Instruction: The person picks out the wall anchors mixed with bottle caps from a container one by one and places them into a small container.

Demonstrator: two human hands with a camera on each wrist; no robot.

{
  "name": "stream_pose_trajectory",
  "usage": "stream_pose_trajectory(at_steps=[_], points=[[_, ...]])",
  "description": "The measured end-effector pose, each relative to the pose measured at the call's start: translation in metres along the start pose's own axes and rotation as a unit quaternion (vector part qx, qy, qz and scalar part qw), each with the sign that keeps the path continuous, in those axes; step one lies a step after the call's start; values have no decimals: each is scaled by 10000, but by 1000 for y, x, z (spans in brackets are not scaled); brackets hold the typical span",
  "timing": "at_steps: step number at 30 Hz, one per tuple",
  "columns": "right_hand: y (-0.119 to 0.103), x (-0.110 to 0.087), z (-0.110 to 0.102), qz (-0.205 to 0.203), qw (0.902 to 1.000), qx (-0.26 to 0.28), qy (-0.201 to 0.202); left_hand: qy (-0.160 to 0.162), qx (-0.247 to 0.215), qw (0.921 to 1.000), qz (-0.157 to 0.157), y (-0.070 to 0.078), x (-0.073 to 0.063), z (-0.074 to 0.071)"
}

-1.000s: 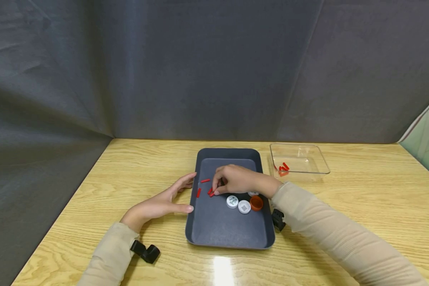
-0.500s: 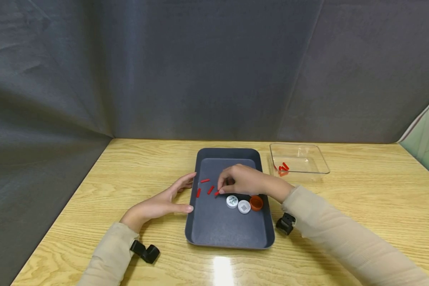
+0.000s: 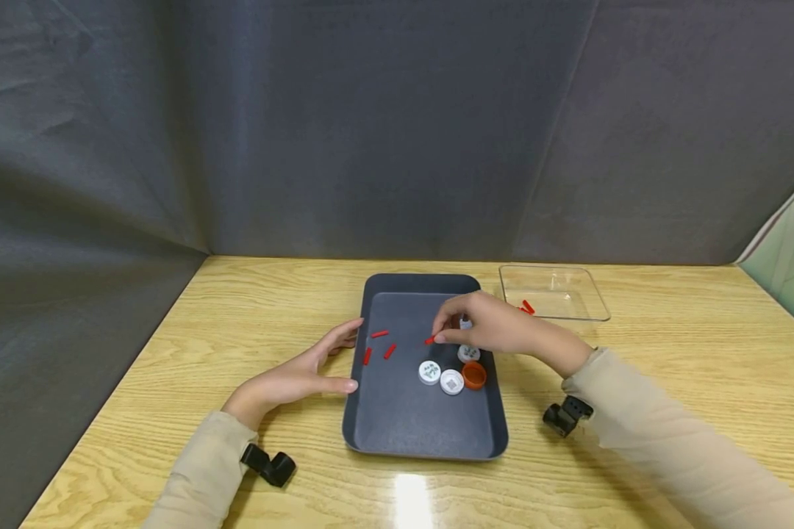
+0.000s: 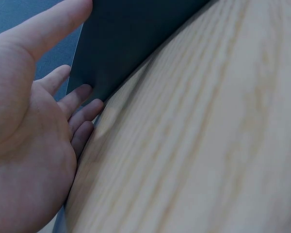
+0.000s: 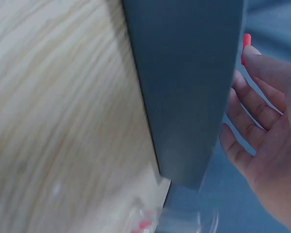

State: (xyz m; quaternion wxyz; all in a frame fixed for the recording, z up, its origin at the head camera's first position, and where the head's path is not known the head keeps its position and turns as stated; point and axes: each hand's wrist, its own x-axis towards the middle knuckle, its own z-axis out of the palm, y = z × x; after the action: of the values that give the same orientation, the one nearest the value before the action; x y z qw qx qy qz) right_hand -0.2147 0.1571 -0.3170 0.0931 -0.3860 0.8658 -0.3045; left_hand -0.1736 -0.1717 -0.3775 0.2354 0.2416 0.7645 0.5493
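Observation:
My right hand [image 3: 486, 323] is over the dark grey tray [image 3: 430, 433], pinching a small red stick [image 3: 430, 340] between thumb and index finger. In the right wrist view the red stick [image 5: 246, 41] juts past the fingertips, with the other fingers loosely bent. At the tray's left side, my left hand [image 3: 294, 378] rests thumb and fingertips against the rim, fingers spread. Three loose red sticks, one of them the nearest stick [image 3: 390, 351], lie on the tray's left part. White round caps [image 3: 429, 372] and an orange cap [image 3: 474, 375] sit toward the right.
Behind the tray's right side stands a clear plastic box [image 3: 598, 320] holding several red sticks [image 3: 528, 306], partly covered by my right hand. A dark cloth [image 3: 397, 132] hangs along the back of the wooden table [image 3: 278, 294].
The right hand has picked up a red stick from the left part of the tray and carried it right and slightly away from me. The left hand has stayed in place.

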Motion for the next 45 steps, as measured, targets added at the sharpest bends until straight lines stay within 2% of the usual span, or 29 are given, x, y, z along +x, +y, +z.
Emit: stream_pose_trajectory(at_steps=[8,15,22,26,31,45], points=[[7,-17,-15,144,9994,-86,308,29,7,10000,-33,1,-1,0],[14,-30,-27,253,9967,-373,670,-11,-26,10000,26,0,0,0],[20,-42,-36,397,9945,-342,903,0,-30,10000,17,-1,0,0],[23,-48,-41,342,9936,-336,1021,5,-10,10000,28,-1,0,0],[27,-55,-46,296,9921,-429,1137,-13,-35,10000,50,2,-1,1],[45,-68,-55,601,9844,-736,1482,-37,-69,9999,86,1,-1,1]])
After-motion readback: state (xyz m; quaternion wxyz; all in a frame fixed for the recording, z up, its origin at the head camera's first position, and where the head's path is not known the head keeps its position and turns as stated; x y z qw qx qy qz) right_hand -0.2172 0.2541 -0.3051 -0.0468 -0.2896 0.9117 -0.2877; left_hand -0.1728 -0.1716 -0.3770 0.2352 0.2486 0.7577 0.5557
